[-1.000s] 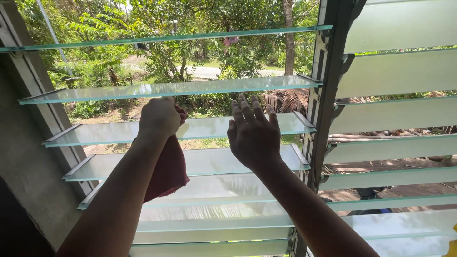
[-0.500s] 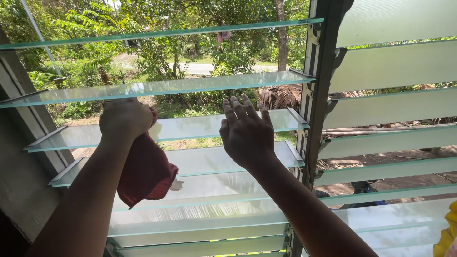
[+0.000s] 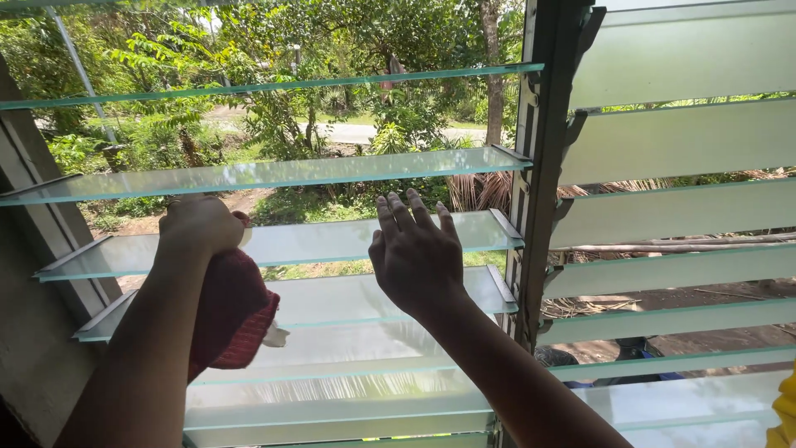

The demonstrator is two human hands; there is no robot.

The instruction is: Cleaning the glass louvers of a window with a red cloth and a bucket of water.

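Observation:
My left hand point(image 3: 201, 222) is closed around a red cloth point(image 3: 234, 314) and presses it on a frosted glass louvre slat point(image 3: 332, 240) near the slat's left end. The cloth hangs down below my fist. My right hand point(image 3: 415, 253) is flat with fingers spread, resting against the same slat toward its right side. Several more glass slats point(image 3: 274, 174) lie above and below, tilted open in a dark metal frame point(image 3: 537, 199).
A second bank of frosted slats point(image 3: 680, 211) fills the right side. A grey concrete wall edge point(image 3: 33, 332) stands at the left. Trees, shrubs and a road lie outside. Something yellow point(image 3: 783, 415) shows at the bottom right corner.
My left hand has slid to the left along the slat with the red cloth. My right hand has stayed on the glass, and the view shifted slightly.

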